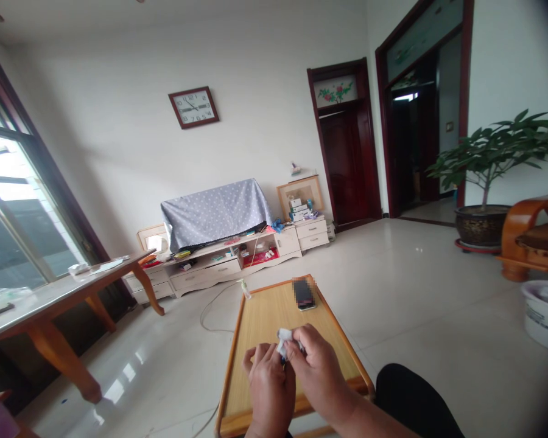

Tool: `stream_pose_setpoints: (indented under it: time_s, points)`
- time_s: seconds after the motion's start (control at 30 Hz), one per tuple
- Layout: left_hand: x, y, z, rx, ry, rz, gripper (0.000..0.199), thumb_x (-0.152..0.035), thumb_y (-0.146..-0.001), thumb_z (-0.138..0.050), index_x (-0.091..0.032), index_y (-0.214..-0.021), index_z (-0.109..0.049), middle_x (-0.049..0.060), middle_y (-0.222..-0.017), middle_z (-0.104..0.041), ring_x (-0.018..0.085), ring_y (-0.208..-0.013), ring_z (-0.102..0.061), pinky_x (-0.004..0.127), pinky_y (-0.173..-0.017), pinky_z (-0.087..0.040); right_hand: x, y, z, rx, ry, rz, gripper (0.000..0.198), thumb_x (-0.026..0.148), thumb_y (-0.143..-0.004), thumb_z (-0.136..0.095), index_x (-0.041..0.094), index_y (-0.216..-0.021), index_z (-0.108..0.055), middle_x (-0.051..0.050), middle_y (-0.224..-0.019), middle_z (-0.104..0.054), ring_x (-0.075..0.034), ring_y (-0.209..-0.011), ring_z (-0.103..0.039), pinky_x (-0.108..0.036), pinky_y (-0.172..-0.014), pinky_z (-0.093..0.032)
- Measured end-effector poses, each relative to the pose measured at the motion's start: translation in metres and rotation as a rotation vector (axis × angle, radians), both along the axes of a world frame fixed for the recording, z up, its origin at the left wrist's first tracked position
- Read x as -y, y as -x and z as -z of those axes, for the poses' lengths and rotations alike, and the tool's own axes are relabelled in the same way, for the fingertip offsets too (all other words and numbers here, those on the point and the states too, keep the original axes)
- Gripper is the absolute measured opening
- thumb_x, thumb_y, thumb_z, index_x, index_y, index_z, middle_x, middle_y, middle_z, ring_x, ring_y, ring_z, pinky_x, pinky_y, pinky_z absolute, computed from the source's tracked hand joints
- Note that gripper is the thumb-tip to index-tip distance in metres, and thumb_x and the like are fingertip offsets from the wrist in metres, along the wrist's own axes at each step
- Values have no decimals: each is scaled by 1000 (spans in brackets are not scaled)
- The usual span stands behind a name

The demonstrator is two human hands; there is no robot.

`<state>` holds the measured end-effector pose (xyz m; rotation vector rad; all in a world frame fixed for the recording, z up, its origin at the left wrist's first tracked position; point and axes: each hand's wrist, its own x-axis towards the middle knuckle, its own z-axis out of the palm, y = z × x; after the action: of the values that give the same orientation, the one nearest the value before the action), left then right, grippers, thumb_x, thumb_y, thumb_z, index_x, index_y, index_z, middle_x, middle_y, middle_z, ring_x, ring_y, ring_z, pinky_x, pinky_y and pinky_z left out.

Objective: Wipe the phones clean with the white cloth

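Observation:
My left hand (pixel 268 380) and my right hand (pixel 317 368) meet over a small low wooden table (pixel 260 322). Between their fingers they pinch a small white object (pixel 284 340), possibly crumpled tissue or a wrapper; something dark shows just under it, too small to identify. Both hands have their fingers closed around it. A dark phone (pixel 304 294) lies flat near the far edge of the small table, apart from my hands.
A long wooden table (pixel 50 298) stands at the left by a window. A white TV stand (pixel 228 258) with a covered screen is ahead. A cable (pixel 214 301) trails on the tiled floor. At right are a potted plant (pixel 488 176), a wooden chair (pixel 534 234) and a white bucket (pixel 545 316).

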<state>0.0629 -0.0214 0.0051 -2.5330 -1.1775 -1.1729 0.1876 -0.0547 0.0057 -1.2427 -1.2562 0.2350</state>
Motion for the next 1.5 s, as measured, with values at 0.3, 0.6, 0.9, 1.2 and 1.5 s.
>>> stream_pose_setpoints:
  time_s: [0.3,0.6,0.9,1.2,1.5]
  points:
    - [-2,1,0,187,239,45,24,-44,-94,-55,-27,-87,-70,-1,-80,-69,20,-82,-61,42,-90,-35,-24,-13,-2,-603,132,-245,37,56,-88,-64,21,-76,-60,3,-69,-54,-14,-68,-48,-27,-63,-37]
    - [-13,8,0,648,549,148,42,-62,-80,-69,-20,-85,-74,5,-80,-72,25,-80,-67,33,-73,-50,-28,-13,36,-640,230,-208,46,64,-79,-69,21,-67,-54,6,-62,-46,-13,-63,-39,-27,-61,-30]
    - [-20,11,-12,995,848,201,50,-59,-76,-74,-18,-105,-75,6,-101,-77,27,-100,-67,33,-86,-53,-29,-20,49,-614,279,-240,46,66,-84,-63,20,-74,-58,6,-65,-42,-12,-63,-35,-27,-59,-26]
    - [-32,16,-21,1034,921,242,46,-58,-78,-74,-17,-99,-73,3,-86,-73,18,-79,-66,27,-71,-52,-13,-24,30,-519,406,-525,43,61,-83,-69,20,-77,-56,7,-64,-36,-8,-58,-25,-26,-53,-17]
    - [-44,15,-23,1177,1058,298,61,-62,-76,-75,-23,-122,-67,9,-111,-75,29,-106,-69,39,-91,-55,-7,-11,36,-727,473,-683,38,48,-80,-74,21,-71,-49,9,-60,-35,-6,-52,-21,-25,-49,-11]
